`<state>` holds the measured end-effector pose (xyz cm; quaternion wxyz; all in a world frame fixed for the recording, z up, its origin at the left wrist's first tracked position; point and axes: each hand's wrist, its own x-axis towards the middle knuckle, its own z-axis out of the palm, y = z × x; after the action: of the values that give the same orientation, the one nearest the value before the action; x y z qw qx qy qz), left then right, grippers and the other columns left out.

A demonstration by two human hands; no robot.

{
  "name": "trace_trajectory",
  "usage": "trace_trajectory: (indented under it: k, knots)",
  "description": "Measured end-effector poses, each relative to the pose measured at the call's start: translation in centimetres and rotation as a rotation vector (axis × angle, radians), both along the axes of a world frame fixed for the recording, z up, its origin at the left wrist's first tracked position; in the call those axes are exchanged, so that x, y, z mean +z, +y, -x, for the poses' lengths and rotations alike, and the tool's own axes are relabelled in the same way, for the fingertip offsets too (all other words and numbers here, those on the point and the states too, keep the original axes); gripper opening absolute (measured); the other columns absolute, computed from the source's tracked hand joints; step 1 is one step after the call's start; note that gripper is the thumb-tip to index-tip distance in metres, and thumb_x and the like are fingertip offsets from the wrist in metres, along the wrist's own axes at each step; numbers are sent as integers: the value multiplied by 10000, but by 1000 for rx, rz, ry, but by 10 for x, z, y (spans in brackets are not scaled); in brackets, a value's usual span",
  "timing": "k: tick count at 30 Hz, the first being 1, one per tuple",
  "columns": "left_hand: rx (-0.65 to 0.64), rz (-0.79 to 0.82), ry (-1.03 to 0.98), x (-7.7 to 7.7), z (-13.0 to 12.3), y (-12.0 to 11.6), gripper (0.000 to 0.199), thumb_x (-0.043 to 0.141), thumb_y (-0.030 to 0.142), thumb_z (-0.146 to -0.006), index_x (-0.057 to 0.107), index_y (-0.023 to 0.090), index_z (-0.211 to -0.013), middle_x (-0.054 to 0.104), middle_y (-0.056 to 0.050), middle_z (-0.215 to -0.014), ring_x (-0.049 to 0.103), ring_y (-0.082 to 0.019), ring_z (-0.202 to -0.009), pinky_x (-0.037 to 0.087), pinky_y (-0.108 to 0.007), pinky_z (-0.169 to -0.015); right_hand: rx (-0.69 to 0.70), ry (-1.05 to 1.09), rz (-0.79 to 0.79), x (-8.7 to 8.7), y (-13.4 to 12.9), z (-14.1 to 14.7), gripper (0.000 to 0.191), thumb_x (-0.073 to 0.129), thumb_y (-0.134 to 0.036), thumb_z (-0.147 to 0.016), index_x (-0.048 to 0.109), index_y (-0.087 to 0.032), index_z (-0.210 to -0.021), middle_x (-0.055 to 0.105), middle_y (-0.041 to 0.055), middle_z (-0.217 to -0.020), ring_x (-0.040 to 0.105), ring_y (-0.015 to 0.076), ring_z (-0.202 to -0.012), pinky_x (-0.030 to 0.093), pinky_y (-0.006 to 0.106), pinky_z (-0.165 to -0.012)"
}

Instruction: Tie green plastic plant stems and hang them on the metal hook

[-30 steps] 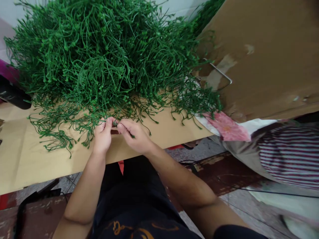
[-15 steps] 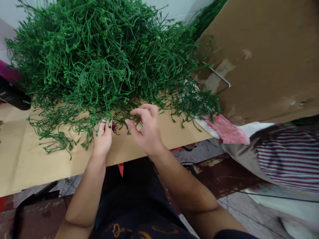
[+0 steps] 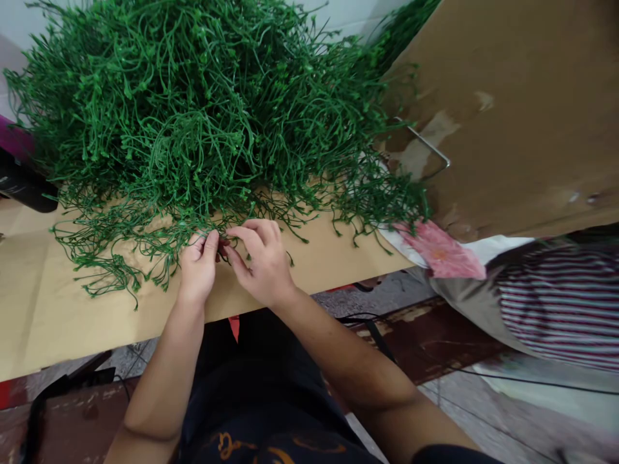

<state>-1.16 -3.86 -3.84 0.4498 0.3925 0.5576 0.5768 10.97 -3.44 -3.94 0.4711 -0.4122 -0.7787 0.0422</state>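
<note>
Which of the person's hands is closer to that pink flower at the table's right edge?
Right. The right hand lies left of the pink flower, well apart; the left hand is farther left still.

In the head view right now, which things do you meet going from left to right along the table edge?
Black object → loose green stems → left hand → right hand → pink flower piece → striped cloth.
</note>
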Motion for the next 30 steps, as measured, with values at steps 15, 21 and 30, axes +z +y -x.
trace_trajectory:
  k: [15,21,30]
  knots:
    - [-31,48,-152,1,-5,-2,285,666,432,-683,582,165,-735,569,25,-647,501,-74,-563,405,-206,-527,147,19,123,-9,10,0,181,478,-315,-860,508,-192,-730,587,61,-729,495,187,-726,412,338,-669]
    - [-93,40,-154,6,-6,-3,448,686,570,-597,483,172,-618,459,52,-563,406,-49,-489,355,-194,-456,262,134,289,0,8,0,242,419,-312,-883,445,-201,-669,489,32,-653,453,162,-673,385,321,-656]
    - [-237,-42,-264,4,-5,-7,438,635,541,-694,410,184,-574,392,43,-550,392,-70,-516,365,-224,-514,567,772,718,2,5,10,354,486,-390,-832,421,-190,-547,409,-12,-584,439,106,-567,405,265,-562]
